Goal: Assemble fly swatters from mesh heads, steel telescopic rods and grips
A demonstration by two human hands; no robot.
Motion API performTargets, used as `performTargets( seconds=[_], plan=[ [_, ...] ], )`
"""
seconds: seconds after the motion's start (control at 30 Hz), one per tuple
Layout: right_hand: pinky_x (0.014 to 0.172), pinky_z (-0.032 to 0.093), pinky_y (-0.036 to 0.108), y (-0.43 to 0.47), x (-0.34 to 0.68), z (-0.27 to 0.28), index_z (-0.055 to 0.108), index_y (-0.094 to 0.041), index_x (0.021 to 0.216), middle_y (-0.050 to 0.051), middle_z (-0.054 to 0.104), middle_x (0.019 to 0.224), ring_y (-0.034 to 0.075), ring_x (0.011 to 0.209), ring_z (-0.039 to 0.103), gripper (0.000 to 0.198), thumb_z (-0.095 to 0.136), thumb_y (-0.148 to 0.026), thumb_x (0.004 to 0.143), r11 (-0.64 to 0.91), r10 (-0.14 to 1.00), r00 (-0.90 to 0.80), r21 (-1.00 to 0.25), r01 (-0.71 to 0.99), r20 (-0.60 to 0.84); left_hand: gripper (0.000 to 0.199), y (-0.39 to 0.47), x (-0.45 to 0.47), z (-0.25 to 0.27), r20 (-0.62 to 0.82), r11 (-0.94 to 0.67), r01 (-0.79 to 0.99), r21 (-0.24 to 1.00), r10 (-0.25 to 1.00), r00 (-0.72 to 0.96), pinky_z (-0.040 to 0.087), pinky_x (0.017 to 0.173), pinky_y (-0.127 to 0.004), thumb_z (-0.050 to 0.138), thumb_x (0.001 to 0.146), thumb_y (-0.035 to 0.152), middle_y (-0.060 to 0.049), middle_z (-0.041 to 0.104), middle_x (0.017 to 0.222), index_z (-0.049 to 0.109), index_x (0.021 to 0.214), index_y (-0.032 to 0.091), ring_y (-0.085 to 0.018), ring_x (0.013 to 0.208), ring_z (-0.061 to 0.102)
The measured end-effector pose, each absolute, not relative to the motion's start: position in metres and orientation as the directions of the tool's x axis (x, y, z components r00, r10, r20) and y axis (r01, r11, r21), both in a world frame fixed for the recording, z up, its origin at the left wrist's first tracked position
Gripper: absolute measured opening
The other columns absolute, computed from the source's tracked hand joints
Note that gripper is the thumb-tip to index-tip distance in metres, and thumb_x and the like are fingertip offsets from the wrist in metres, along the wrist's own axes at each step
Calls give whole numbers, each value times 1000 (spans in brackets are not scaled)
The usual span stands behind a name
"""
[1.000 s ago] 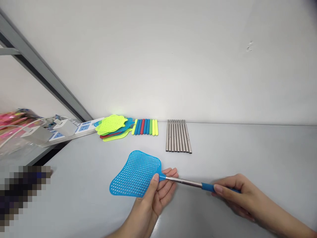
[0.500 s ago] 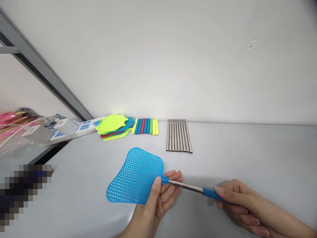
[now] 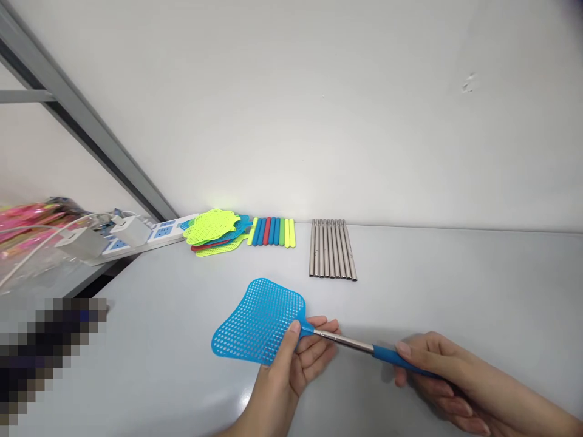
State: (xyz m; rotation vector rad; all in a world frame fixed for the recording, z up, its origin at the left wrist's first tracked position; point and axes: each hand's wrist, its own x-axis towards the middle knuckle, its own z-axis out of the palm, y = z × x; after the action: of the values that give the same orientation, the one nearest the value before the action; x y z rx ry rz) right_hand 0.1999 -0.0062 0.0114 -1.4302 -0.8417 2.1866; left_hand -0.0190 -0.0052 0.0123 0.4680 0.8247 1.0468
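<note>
A fly swatter with a blue mesh head [image 3: 262, 321], a short metal rod [image 3: 348, 343] and a blue grip [image 3: 387, 355] is held between both hands above the table. My left hand [image 3: 291, 364] pinches the neck of the mesh head, thumb on top and fingers beneath. Around the blue grip, my right hand [image 3: 441, 376] is closed with its thumb along the top; the grip's end is partly hidden by it. The rod joins head and grip in one line, slanting down to the right.
Near the wall lie a pile of yellow, blue and red swatter heads [image 3: 214, 227], a row of coloured grips [image 3: 273, 232] and a row of metal rods [image 3: 332, 249]. A power strip [image 3: 159, 233] with plugged-in white adapters [image 3: 132, 230] sits at the left edge, beside bagged pink items [image 3: 36, 227].
The mesh head has shifted slightly right and tilted in view, with my left hand. My right hand keeps its hold on the grip. The whole view has moved a little.
</note>
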Motion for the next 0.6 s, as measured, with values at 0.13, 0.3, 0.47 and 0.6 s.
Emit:
performTargets(
  seconds=[0.13,0.3,0.47,0.6],
  plan=[
    [31,23,13,-1,201,12,61,-13,81,-9,29,42,2,33,25,34,49,-44,78,-541,733,-418,-832,121,-537,34,-1,-23,12,-402,479,-570,667,876,265,36,95,-39,39,84,35,-14,60,104,57,98,9,-24,102,52],
    [37,31,15,7,207,24,54,-15,104,-7,37,52,4,39,34,41,57,-42,73,-412,811,-356,-885,219,-465,30,7,-29,11,-432,448,-597,665,883,181,37,96,-35,46,82,30,-15,56,111,54,102,8,-23,108,48],
    [40,31,18,9,210,20,57,-16,100,-5,41,57,4,38,35,38,49,-45,77,-382,824,-317,-874,301,-469,29,10,-29,10,-426,448,-580,681,886,185,38,96,-34,47,82,29,-15,55,113,55,101,8,-23,109,47],
    [36,28,17,8,214,17,61,-14,84,-2,45,57,5,40,35,37,50,-48,75,-306,826,-338,-862,403,-451,31,8,-29,13,-370,448,-541,712,894,253,35,97,-35,43,84,31,-13,54,114,55,103,10,-22,110,46]
  ],
)
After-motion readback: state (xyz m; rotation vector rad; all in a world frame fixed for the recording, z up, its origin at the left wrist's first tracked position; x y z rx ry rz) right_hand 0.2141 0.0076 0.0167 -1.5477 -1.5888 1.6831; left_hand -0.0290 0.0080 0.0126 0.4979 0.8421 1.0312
